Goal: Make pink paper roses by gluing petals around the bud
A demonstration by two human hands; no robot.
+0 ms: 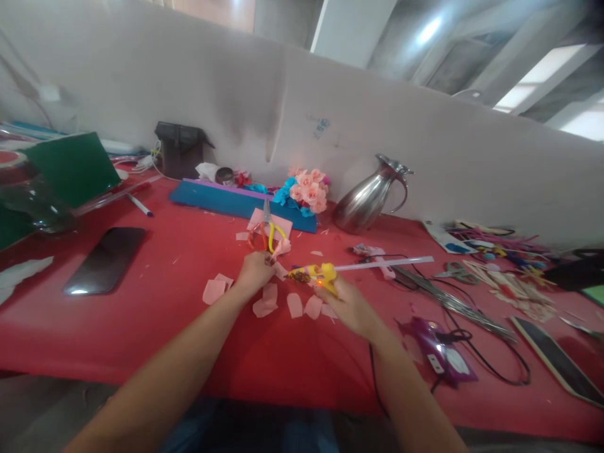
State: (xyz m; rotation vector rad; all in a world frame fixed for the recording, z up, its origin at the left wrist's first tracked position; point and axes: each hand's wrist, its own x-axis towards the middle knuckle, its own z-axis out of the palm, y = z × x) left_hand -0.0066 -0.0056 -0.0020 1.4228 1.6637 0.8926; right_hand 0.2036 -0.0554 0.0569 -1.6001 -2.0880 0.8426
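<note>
My right hand [346, 302] grips a yellow hot glue gun [325, 275], and a long clear glue stick [384, 263] sticks out of its back. The nozzle points left, close to the fingers of my left hand [256, 272]. Those fingers pinch a small pink paper flower piece [282, 248]. Just beyond lie scissors [267, 228] with red and yellow handles, on a pink paper sheet [283, 223]. Several cut pink paper petals [295, 306] are scattered on the red table [189, 352] around my hands.
A bunch of pink paper flowers [309, 189] and a blue sheet [221, 200] lie near the wall. Beside them stands a steel jug [370, 196]. A black phone [106, 261] is on the left. Black cable, metal wires [453, 302] and a purple pouch [441, 352] occupy the right.
</note>
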